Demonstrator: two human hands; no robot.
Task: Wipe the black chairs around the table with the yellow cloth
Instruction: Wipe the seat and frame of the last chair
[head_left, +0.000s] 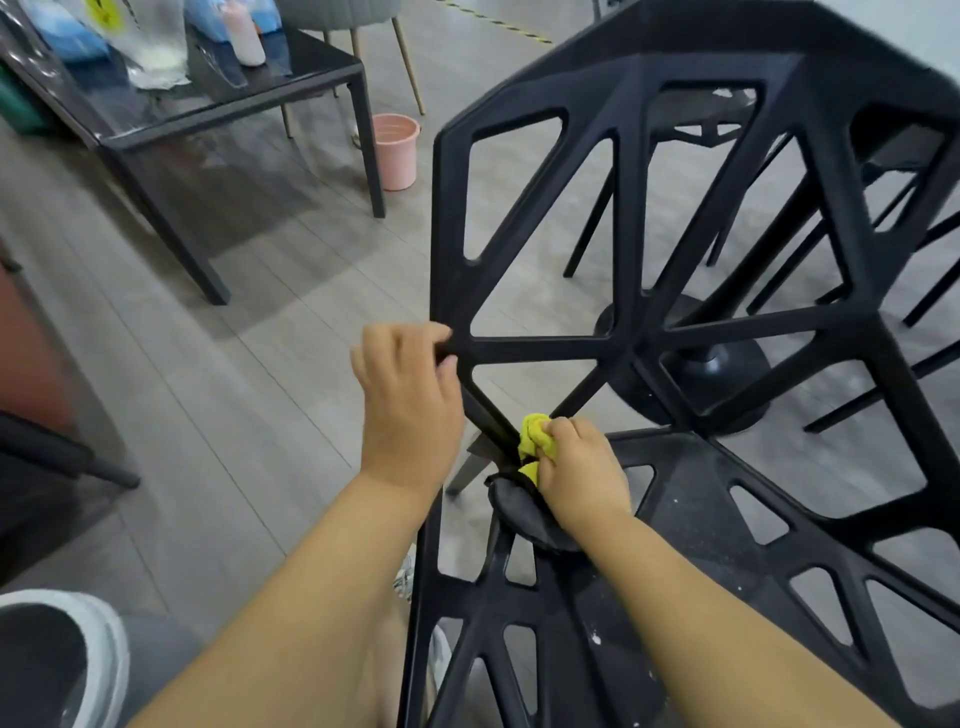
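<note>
Yellow cloth (535, 439) bunched in right hand (582, 475).

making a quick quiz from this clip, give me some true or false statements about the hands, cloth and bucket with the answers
1. The right hand holds the yellow cloth against the black chair. True.
2. The left hand hangs free, touching nothing. False: it grips the chair's frame.
3. The pink bucket stands on the table. False: it stands on the floor beside a table leg.
4. The cloth is bunched up, not spread flat. True.
</note>
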